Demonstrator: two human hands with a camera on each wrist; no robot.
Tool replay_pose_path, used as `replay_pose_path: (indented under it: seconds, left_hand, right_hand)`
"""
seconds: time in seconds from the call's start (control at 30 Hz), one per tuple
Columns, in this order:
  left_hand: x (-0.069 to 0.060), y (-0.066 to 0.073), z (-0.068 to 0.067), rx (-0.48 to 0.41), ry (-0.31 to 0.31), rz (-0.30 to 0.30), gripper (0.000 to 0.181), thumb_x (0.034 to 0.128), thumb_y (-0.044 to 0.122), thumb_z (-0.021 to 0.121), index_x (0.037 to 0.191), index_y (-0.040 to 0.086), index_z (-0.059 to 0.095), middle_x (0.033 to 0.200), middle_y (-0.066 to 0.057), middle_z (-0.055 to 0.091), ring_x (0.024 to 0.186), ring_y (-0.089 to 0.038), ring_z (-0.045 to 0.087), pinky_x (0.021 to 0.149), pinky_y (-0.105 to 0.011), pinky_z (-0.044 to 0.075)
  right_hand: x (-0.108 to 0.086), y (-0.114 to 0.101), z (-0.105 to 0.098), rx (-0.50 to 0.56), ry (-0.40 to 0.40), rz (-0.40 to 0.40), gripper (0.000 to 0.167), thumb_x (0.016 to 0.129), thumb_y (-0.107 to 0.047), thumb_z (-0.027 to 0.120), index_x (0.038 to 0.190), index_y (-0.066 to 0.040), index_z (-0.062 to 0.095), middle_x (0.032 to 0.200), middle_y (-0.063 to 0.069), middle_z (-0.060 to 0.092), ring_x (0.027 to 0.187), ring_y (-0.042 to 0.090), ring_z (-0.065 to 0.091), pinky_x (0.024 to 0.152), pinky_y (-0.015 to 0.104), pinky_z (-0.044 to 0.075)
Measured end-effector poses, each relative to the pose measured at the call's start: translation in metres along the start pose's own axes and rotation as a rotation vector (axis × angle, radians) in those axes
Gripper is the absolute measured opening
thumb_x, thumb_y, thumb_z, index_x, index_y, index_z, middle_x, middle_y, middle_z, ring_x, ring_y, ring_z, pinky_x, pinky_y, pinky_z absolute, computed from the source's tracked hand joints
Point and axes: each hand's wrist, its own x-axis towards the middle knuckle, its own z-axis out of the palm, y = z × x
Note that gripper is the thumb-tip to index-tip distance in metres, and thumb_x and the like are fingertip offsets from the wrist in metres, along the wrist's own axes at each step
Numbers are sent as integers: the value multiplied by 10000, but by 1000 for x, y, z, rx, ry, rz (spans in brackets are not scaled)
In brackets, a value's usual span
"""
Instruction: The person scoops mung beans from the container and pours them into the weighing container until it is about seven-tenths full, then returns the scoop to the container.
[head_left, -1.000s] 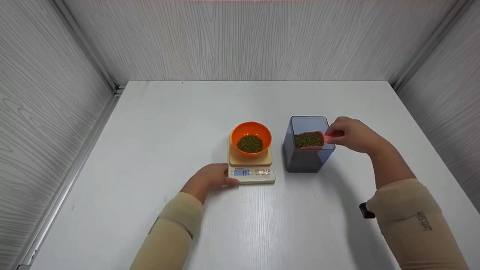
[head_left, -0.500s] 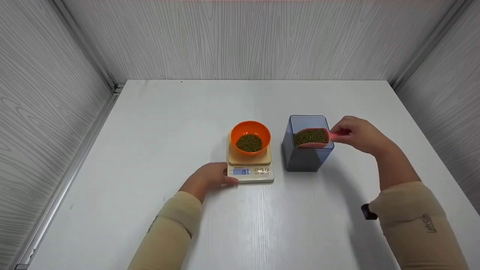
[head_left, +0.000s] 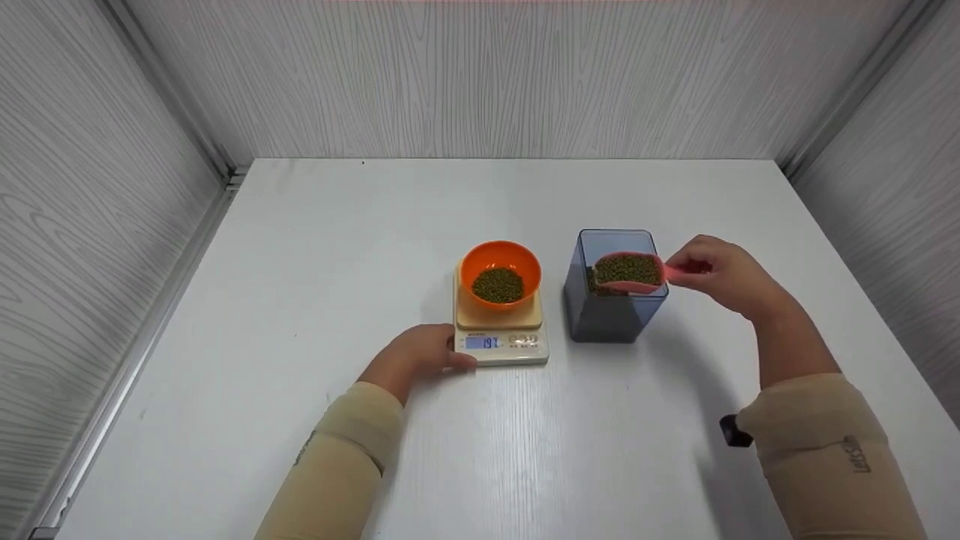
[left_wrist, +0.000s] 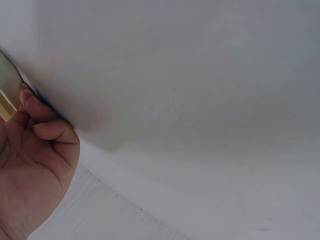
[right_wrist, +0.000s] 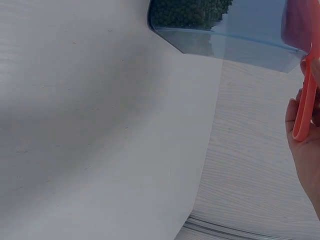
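Pink-red plastic scoop (head_left: 634, 287), heaped with small green beans (head_left: 628, 267), is held at the mouth of an upright, see-through blue-grey plastic box (head_left: 606, 319). Grip of the right hand (head_left: 724, 276): closed on the scoop's handle, thumb and fingers pinching it just outside the box's right wall. By the right wrist view, we note that the handle ends in a long loop lying at the palm. Whether scoop and rim touch, we cannot tell. More green beans lie inside the box.

Location: the box stands on the white bench (head_left: 300, 262), between its right edge and a cream-and-white plastic digital scale (head_left: 517, 355), much nearer the scale. We place the scale about midway between the bench's left and right edges, well apart from the far edge. On its platform sits a round orange bowl (head_left: 501, 255), upright, green beans covering its bottom. Display (head_left: 481, 343): we read 197; any decimal point is too small to make out.

Grip of the left hand (head_left: 420, 351): closed round the scale's near left corner, thumb along the front edge, fingers curled at the left side.

Both forearms wear beige sleeves (head_left: 825, 442) with dark lettering. Pale wood-grain panel (head_left: 480, 82) rises behind the bench's far edge.
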Motion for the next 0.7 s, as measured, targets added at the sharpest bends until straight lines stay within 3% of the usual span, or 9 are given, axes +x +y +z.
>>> replay_pose_path:
  seconds: [0.17, 0.4, 0.7]
  left_hand:
    - [1, -1, 1, 0, 4, -5, 451, 727, 498, 704, 1086, 247, 597, 1138, 32, 574, 1078, -206, 481, 1030, -433, 301]
    - [2, -2, 1, 15, 13, 58, 421, 733, 474, 708, 1071, 238, 622, 1132, 32, 600, 1087, -195, 499, 1020, -395, 313]
    - [2, -2, 1, -1, 9, 42, 444, 721, 486, 713, 1083, 248, 619, 1145, 38, 592, 1104, -194, 490, 1033, -408, 299]
  right_hand:
    - [-1, 4, 2, 28, 17, -10, 148, 843, -177, 661, 976, -117, 677, 962, 33, 566, 839, 145, 505, 670, 172, 446]
    - [-3, 3, 5, 33, 16, 57, 184, 847, -229, 656, 987, -110, 661, 961, 26, 580, 848, 151, 525, 689, 187, 452]
    - [-1, 0, 6, 5, -3, 116, 256, 840, -290, 660, 1014, -103, 648, 953, 46, 600, 851, 181, 518, 688, 225, 451]
